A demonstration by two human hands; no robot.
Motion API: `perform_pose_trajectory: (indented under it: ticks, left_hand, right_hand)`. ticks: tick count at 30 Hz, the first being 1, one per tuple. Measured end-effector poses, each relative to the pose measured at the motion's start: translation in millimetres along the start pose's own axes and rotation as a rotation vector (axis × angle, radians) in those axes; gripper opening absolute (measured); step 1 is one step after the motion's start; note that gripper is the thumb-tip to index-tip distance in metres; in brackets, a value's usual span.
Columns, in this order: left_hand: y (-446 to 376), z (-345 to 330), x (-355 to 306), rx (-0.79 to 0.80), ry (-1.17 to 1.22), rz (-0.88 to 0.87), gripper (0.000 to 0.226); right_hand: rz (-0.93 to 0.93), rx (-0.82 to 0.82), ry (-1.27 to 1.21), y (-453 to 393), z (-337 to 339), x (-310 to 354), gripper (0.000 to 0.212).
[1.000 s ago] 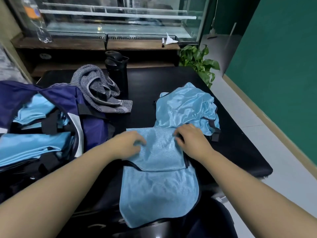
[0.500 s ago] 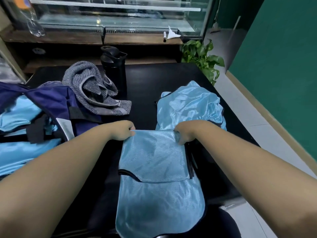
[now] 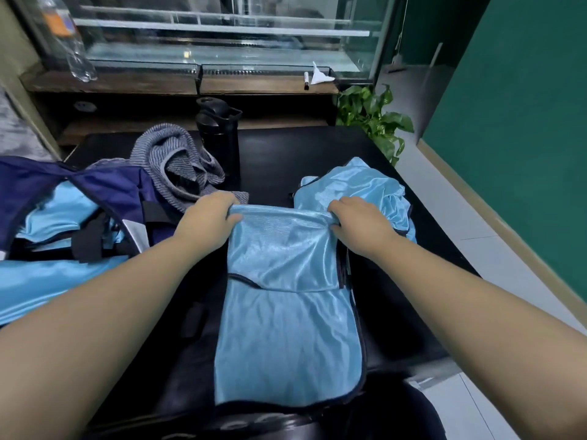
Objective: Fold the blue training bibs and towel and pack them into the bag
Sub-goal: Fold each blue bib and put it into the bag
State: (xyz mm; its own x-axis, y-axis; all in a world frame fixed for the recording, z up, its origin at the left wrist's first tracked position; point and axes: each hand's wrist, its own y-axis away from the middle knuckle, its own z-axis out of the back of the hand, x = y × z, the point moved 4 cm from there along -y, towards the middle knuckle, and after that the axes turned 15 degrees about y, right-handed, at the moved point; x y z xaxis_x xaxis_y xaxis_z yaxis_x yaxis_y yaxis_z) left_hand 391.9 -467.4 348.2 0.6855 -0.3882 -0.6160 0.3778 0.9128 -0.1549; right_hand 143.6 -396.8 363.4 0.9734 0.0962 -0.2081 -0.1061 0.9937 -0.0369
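A light blue bib (image 3: pixel 286 322) lies lengthwise on the black table (image 3: pixel 286 154), partly folded, its near end hanging over the table's front edge. My left hand (image 3: pixel 206 219) grips its far left corner and my right hand (image 3: pixel 359 227) grips its far right corner; the far edge is lifted a little. Behind my right hand sits a crumpled heap of blue bibs (image 3: pixel 359 188). The navy bag (image 3: pixel 95 198) lies open at the left with folded blue bibs (image 3: pixel 47 274) inside. A grey striped towel (image 3: pixel 171 163) lies bunched behind the bag.
A black drinking bottle (image 3: pixel 217 134) stands behind the towel. A wooden shelf (image 3: pixel 158 82) with a plastic bottle (image 3: pixel 68 39), a marker (image 3: pixel 306 81) and a glass case runs along the back. A potted plant (image 3: pixel 371 119) and a green wall are at the right.
Both hands moved from the middle of the bib to its far corners and took hold of them. The far edge has risen slightly off the table.
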Motion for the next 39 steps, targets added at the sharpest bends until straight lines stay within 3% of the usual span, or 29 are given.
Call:
perform_pose_trajectory:
  ticks: [3,6,10,14,18,22,27,31,35,39]
  left_hand:
    - [21,20,-10,-0.077,0.059,-0.123,0.006]
    - [56,29,-22,-0.032,0.132,-0.24,0.015]
    - [116,22,-25,0.15,0.103,-0.356,0.003]
    - [165,-6,-8,0.314,-0.014,-0.443,0.009]
    - [192,-28,8,0.378,-0.112,-0.457,0.021]
    - [190,-30,-1,0.382,-0.148,-0.481,0.02]
    - [157,-37,-18,0.362,-0.175,-0.311,0.025]
    - [119,-46,-29,0.267,-0.201,-0.071,0.03]
    - [85,-55,-10,0.33,-0.158,0.135,0.028]
    - [79,-58,1,0.335,-0.082,0.188,0.017]
  right_hand:
    - [0.032,-0.242,-0.018,22,15,0,0.01]
    - [0.091,-0.378,-0.03,54,21,5,0.017]
    - [0.176,-0.38,-0.039,103,14,16,0.032]
    - [0.288,-0.324,0.002,145,-7,36,0.03]
    - [0.367,-0.225,0.081,174,-41,54,0.032]
    - [0.266,-0.261,0.075,175,-40,64,0.038]
    - [0.372,-0.209,0.011,170,-40,94,0.048]
    - [0.391,-0.218,-0.003,171,-52,109,0.036]
    - [0.403,-0.275,-0.074,175,-60,109,0.022]
    - [0.418,-0.305,-0.15,173,-69,102,0.016]
